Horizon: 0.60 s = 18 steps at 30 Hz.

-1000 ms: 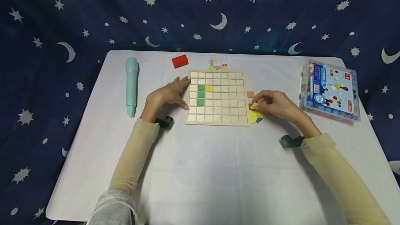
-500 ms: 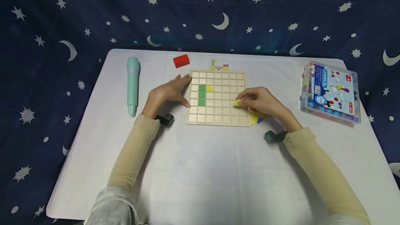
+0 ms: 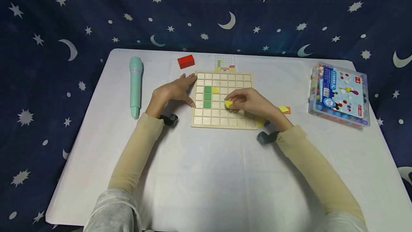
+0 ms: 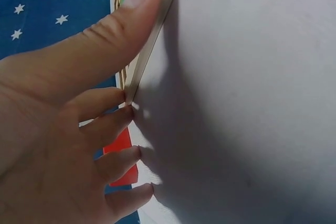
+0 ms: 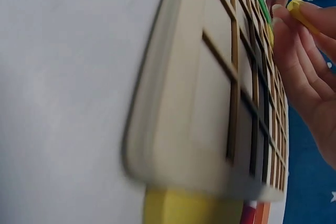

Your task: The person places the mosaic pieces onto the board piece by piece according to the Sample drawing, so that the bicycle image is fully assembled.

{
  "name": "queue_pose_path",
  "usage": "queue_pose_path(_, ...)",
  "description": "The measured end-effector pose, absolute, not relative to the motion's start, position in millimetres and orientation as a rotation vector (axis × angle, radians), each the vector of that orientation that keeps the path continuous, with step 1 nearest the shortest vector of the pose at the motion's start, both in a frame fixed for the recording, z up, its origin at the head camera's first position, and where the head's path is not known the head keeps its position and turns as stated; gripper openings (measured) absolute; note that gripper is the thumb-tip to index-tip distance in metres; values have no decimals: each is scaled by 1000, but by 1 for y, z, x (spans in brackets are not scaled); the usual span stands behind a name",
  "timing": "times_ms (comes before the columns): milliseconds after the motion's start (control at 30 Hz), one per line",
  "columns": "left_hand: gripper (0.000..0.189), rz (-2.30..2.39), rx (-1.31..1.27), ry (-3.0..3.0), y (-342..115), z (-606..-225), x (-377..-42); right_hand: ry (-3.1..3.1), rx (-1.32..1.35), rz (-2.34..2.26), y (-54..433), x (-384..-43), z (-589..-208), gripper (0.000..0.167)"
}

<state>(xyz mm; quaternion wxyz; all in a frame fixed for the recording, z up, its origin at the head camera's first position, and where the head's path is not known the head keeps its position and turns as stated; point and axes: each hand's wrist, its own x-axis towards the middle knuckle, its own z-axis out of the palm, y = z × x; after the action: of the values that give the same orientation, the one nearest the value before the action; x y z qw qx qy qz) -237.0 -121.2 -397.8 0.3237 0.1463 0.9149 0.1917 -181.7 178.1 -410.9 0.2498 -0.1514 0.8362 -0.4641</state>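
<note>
A wooden grid board (image 3: 222,121) lies in front of me in the head view. My left hand (image 3: 171,92) rests at its left edge, thumb and fingertips touching the rim with the fingers spread. Over the middle of the board, my right hand (image 3: 254,104) pinches a small yellow rounded tile (image 3: 228,104) between thumb and fingers; the right wrist view shows this tile (image 5: 299,11) raised above the cells. Several green square tiles (image 3: 207,96) form a column on the board's left part, with a yellow quarter-round tile (image 3: 215,90) beside the top one.
A small pattern card (image 3: 225,62) lies behind the board. A red block (image 3: 186,61) and a mint-green microphone-shaped object (image 3: 136,87) lie to the left. Loose tiles, including an orange square (image 3: 288,110), lie right of the board. A clear bead box (image 3: 339,92) stands far right.
My right hand has picked the yellow tile from the loose tiles at the right and carried it left over the board. My left hand has stayed at the board's edge.
</note>
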Motion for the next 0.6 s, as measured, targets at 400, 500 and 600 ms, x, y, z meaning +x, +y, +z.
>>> queue_pose_path(400,119,489,370,2383,-122,-397,-241,2229,-529,-1249,145,-187,-414,22)
queue_pose_path(500,118,490,374,2383,-122,-397,-241,2239,-553,-1254,137,-188,-413,21)
queue_pose_path(600,118,497,384,2383,-122,-397,-242,2226,-563,-1259,129,-189,-414,21)
